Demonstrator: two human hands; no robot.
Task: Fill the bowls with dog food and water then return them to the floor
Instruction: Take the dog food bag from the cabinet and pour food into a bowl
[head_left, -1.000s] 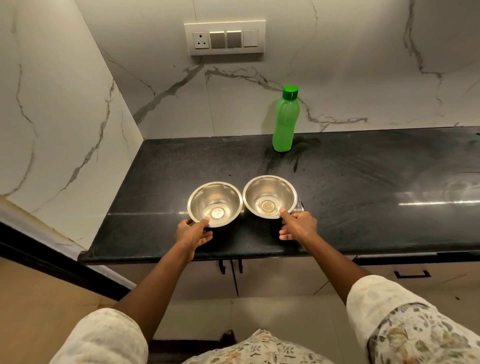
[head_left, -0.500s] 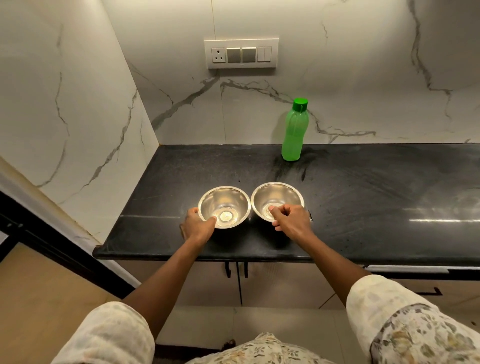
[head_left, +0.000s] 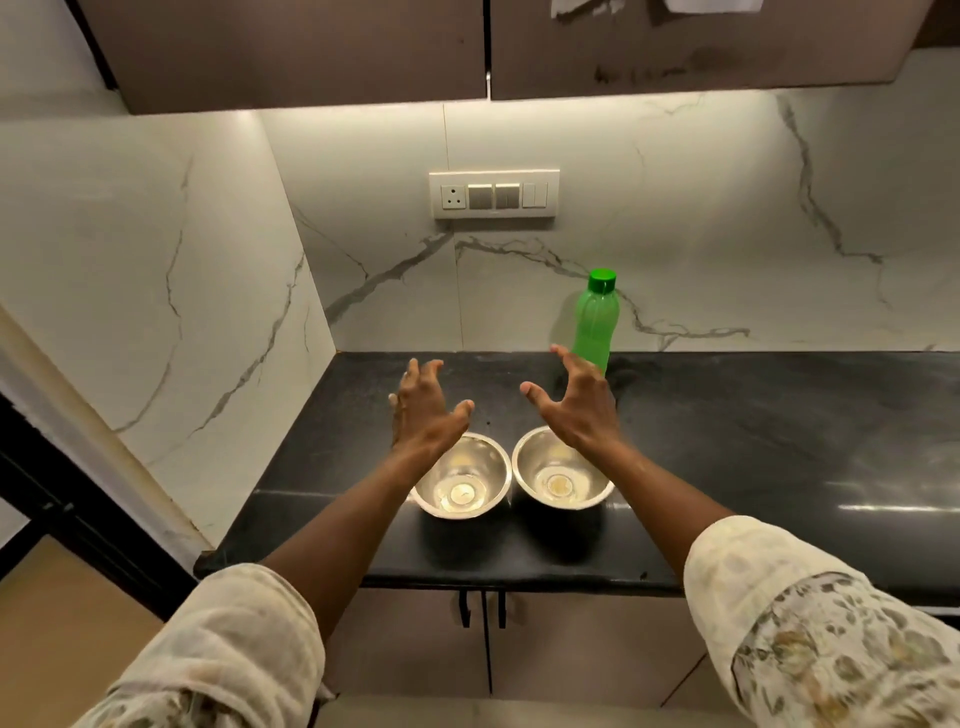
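Note:
Two empty steel bowls stand side by side near the front edge of the black countertop (head_left: 753, 447): the left bowl (head_left: 465, 486) and the right bowl (head_left: 558, 475). My left hand (head_left: 426, 408) hovers above and beyond the left bowl, fingers spread, holding nothing. My right hand (head_left: 576, 402) is raised above the right bowl, also spread and empty. A green water bottle (head_left: 596, 322) with a green cap stands upright against the back wall, just behind my right hand's fingertips.
Marble walls close the counter at the left and the back. A switch panel (head_left: 493, 193) sits on the back wall under brown upper cabinets (head_left: 311, 47). Lower cabinet doors (head_left: 483, 644) with black handles are beneath the counter. The countertop extends to the right.
Both hands have let go of the bowls and risen above them with fingers spread. The view has tilted up, so the upper cabinets now show. The bowls stay put.

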